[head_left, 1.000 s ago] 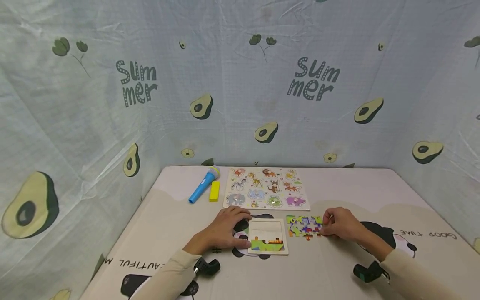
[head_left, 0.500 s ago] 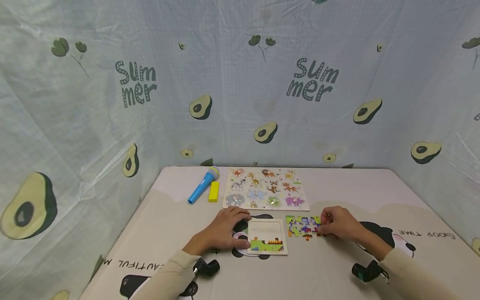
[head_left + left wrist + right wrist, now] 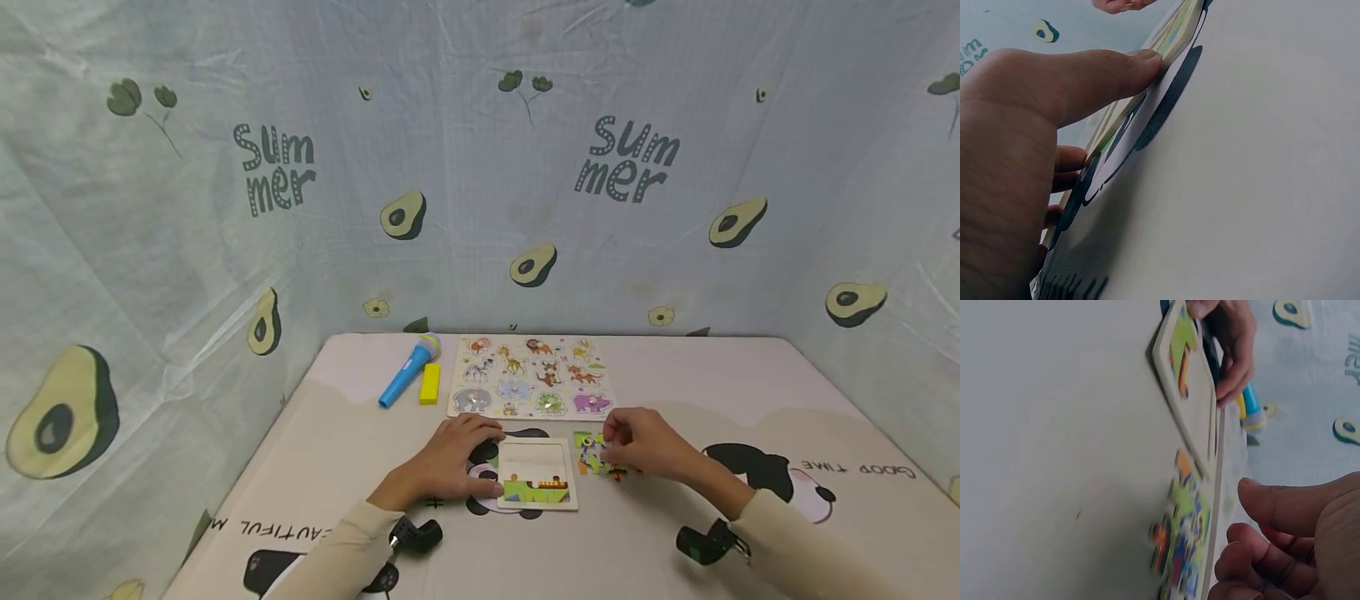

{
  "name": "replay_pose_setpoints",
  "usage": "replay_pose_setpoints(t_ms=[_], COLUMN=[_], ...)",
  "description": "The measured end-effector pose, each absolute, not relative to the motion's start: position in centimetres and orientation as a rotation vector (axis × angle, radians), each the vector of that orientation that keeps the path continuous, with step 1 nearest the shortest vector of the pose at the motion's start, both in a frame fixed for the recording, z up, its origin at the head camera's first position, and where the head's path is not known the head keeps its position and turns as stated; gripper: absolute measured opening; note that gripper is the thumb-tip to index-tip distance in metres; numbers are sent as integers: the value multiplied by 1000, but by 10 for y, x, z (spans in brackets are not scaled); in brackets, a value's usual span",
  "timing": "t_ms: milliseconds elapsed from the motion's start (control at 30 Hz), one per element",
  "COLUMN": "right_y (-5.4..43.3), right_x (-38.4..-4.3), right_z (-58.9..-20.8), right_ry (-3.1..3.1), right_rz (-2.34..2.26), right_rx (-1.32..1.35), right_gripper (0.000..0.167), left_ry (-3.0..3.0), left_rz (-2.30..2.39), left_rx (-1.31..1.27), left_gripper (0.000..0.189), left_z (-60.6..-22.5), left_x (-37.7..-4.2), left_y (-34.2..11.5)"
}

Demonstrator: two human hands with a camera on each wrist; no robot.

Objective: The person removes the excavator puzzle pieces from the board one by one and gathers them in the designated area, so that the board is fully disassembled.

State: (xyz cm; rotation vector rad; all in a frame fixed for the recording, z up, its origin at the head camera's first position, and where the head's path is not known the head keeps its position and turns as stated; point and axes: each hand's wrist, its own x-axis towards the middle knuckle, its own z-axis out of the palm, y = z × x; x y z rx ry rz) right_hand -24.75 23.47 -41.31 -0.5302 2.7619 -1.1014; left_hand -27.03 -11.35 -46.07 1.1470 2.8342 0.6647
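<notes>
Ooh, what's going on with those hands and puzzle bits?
A person's left hand touches a wooden frame, which has puzzle pieces along its near edge and bare space beyond. The right hand is over loose pieces beside the frame; no piece shows between its fingers. An animal board, blue microphone and yellow block lie farther back.

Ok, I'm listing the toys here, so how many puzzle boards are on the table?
2: the small board, touched by the left hand, and the animal board, lying farther back. I see no others, and neither is hidden.
</notes>
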Motion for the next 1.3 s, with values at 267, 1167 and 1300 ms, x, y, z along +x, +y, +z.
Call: replay_pose_setpoints(t_ms=[267, 1167, 1300], right_y=[198, 118, 117], right_x=[-246, -233, -233], right_z=[-411, -431, -431], right_ry=[2716, 2661, 2682], right_rz=[-1108, -880, -849], right_rx=[-650, -764, -742], right_gripper=[21, 30, 30], left_ry=[2840, 2846, 2846], left_rz=[646, 637, 637], left_rx=[1145, 1109, 1118], left_gripper=[75, 76, 74], left_z=[-461, -461, -462], left_x=[-270, -271, -271], left_y=[-113, -113, -112])
